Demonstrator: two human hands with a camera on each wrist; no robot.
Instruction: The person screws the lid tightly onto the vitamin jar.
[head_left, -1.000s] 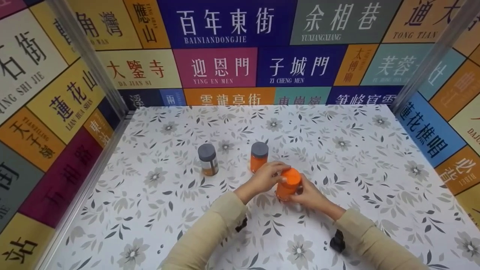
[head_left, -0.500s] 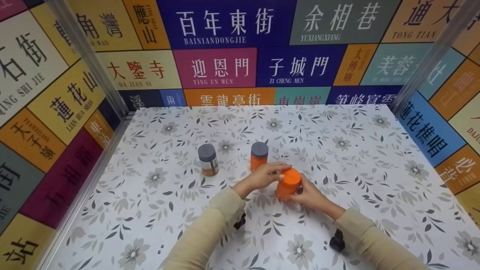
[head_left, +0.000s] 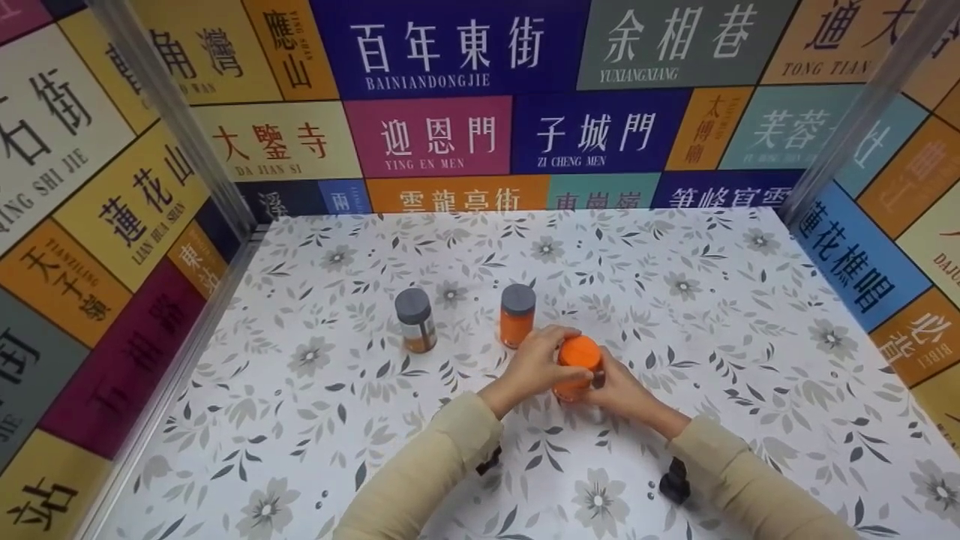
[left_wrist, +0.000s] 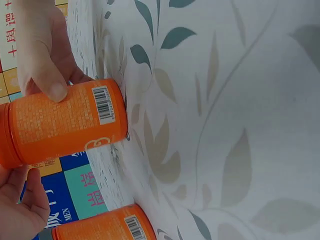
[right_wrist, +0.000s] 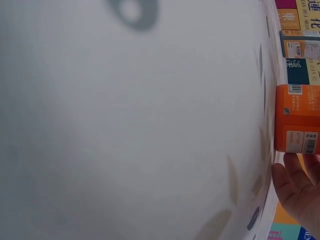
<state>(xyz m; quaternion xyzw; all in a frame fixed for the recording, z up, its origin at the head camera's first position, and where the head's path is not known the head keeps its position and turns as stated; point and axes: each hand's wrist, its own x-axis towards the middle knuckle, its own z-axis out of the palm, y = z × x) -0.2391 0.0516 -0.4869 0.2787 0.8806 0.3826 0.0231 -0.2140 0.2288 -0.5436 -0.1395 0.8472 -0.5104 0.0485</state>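
An orange plastic bottle point(head_left: 580, 354) with an orange screw lid stands upright on the patterned tabletop. Round its lid my left hand point(head_left: 534, 366) has thumb and fingers. My right hand point(head_left: 628, 391) holds the bottle's body from the other side. In the left wrist view the orange bottle point(left_wrist: 67, 120) shows its barcode label, with the right hand point(left_wrist: 45, 55) on its body and the left hand point(left_wrist: 22, 207) at the lid. The right wrist view catches the bottle's lower part point(right_wrist: 299, 120) beside the right hand's fingers point(right_wrist: 290, 185).
Just behind my left hand stands an orange bottle with a grey lid point(head_left: 517, 315). Farther left is a silver and orange bottle with a grey lid point(head_left: 415, 321). Walls of coloured signs point(head_left: 435, 135) enclose the floral tabletop point(head_left: 720, 360) at the back and sides.
My left hand has shifted its hold on the lid; its thumb now lies across the front, where half a second ago it was at the lid's left side. The right hand stays put.
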